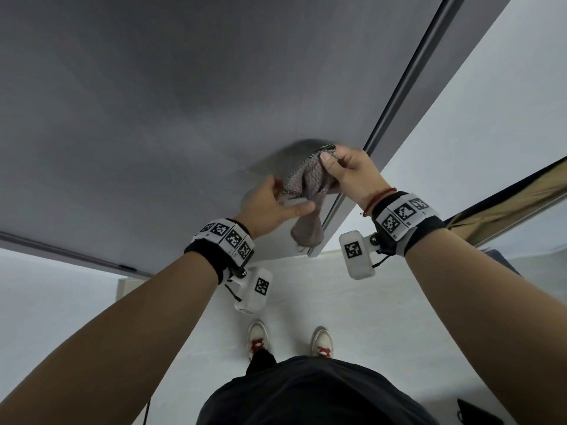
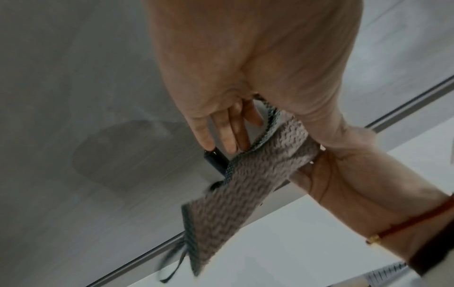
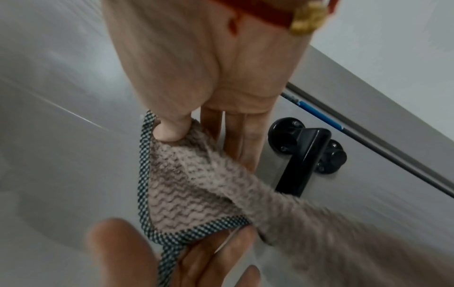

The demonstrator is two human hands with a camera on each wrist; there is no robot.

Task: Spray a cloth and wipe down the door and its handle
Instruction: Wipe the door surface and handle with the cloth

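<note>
A grey-brown knitted cloth (image 1: 310, 191) with a checked border hangs between both hands in front of the grey door (image 1: 153, 118). My right hand (image 1: 328, 161) pinches its upper corner, the thumb (image 3: 172, 132) pressing the cloth (image 3: 186, 194) against straight fingers. Lower down, my left hand (image 1: 285, 194) holds the cloth's other end between thumb and fingers. The black lever handle (image 3: 304, 161) sits on the door just behind the cloth. My left fingertips (image 2: 209, 143) touch the handle's end (image 2: 216, 160). The hands and cloth hide the handle in the head view.
The door's dark frame edge (image 1: 408, 87) runs diagonally at the right, with a white wall (image 1: 491, 118) beyond it. A brown panel (image 1: 506, 204) leans at the far right. Below is pale floor (image 1: 352, 302) with my shoes (image 1: 257, 335).
</note>
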